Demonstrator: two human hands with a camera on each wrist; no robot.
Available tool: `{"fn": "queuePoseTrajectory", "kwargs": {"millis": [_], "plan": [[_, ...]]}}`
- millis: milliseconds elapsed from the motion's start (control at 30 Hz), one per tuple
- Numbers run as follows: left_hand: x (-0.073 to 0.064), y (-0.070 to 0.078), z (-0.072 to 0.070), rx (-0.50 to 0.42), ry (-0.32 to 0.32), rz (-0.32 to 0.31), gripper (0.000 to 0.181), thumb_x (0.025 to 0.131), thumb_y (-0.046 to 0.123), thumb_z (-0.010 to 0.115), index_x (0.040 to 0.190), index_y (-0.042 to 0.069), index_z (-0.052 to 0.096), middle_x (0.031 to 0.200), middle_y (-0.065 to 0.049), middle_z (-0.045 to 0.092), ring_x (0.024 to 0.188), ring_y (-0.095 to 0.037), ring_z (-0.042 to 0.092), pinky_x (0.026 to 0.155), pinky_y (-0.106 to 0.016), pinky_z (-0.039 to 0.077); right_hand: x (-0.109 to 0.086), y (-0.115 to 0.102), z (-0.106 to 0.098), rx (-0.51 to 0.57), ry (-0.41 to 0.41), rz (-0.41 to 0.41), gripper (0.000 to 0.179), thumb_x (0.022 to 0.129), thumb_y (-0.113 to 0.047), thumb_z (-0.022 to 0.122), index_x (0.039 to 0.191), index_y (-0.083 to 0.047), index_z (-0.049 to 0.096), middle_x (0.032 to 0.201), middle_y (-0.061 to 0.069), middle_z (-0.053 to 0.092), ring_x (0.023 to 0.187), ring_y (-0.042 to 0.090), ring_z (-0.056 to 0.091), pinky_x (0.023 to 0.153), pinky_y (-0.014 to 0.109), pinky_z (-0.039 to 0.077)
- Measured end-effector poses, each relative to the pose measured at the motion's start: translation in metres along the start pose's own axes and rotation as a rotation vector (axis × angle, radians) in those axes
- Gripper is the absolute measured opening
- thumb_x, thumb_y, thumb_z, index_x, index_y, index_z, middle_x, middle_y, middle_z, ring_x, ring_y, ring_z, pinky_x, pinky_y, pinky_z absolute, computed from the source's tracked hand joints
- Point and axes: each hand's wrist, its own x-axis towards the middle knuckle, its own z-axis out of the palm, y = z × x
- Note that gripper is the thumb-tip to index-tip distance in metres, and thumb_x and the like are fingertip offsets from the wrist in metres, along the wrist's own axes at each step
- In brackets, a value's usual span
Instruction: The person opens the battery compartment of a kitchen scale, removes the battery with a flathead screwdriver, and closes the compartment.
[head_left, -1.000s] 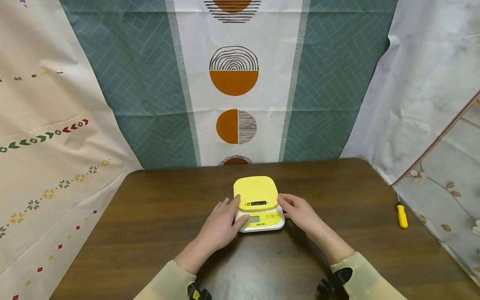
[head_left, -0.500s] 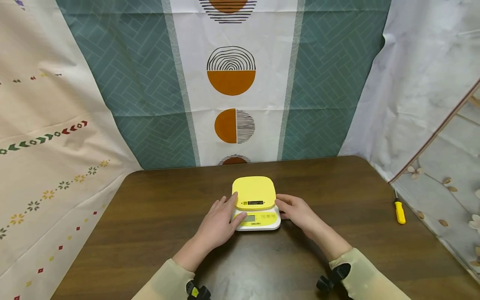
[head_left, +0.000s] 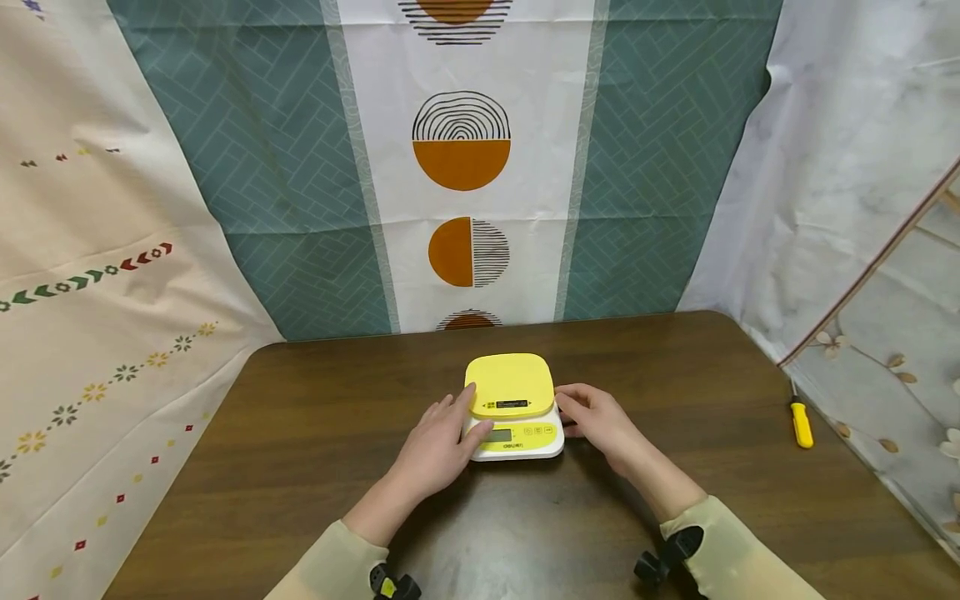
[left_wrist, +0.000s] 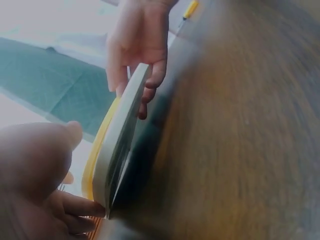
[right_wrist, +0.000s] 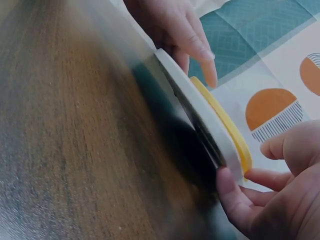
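Observation:
A kitchen scale (head_left: 508,379) with a yellow weighing plate and a white body is at the middle of the table, its display on the near side. My left hand (head_left: 435,446) holds its left side, the thumb over the display corner and the fingers along the edge. On the opposite side, my right hand (head_left: 600,423) pinches the edge between thumb and fingers. Both wrist views show part of the dark underside (right_wrist: 192,117) and a shadow below, so the near edge looks raised a little. The left hand's fingertips are partly hidden in the head view.
A screwdriver with a yellow handle (head_left: 802,425) lies near the right edge of the brown wooden table (head_left: 315,400). Patterned cloths hang behind the table (head_left: 300,183) and at both sides.
The head view has shifted slightly. Both hands stay at the sides of the scale; the right hand's fingers have moved a little along its edge.

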Motion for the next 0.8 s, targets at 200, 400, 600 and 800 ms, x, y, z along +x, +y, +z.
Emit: {"fn": "queuePoseTrajectory", "kwargs": {"millis": [200,400,600,800], "plan": [[0.002,0.003,-0.007,-0.182,-0.036,-0.147,0.071,0.112,0.055,0.059,0.172,0.019,0.043,0.165,-0.012,0.055,0.151,-0.043,0.05,0.119,-0.067,0.043,0.004,-0.002,0.0,-0.056,0.037,0.009,0.043,0.115,-0.025,0.061,0.149,0.002,0.062,0.131,0.017,0.071,0.104,0.027,0.07,0.088,0.039,0.065],[0.005,0.006,-0.009,-0.318,-0.032,-0.193,0.066,0.113,0.051,0.059,0.17,0.021,0.045,0.158,-0.015,0.061,0.15,-0.035,0.054,0.119,-0.064,0.045,0.01,-0.004,-0.001,-0.109,0.053,0.023,0.045,0.115,-0.025,0.062,0.15,0.004,0.062,0.121,0.016,0.073,0.091,0.025,0.068,0.08,0.036,0.064],[0.009,0.004,-0.009,-0.356,-0.023,-0.207,0.064,0.113,0.049,0.059,0.169,0.022,0.046,0.155,-0.015,0.063,0.147,-0.034,0.057,0.118,-0.063,0.046,0.015,-0.008,0.0,-0.174,0.027,0.016,0.048,0.115,-0.027,0.061,0.15,0.006,0.062,0.12,0.016,0.072,0.09,0.024,0.068,0.083,0.039,0.065],[0.015,0.003,-0.012,-0.374,-0.009,-0.205,0.062,0.114,0.046,0.061,0.168,0.02,0.048,0.149,-0.015,0.068,0.14,-0.032,0.063,0.114,-0.059,0.051,0.016,-0.011,-0.003,-0.161,-0.002,0.007,0.048,0.115,-0.025,0.061,0.152,0.006,0.06,0.124,0.016,0.071,0.097,0.027,0.067,0.085,0.039,0.063]]}}
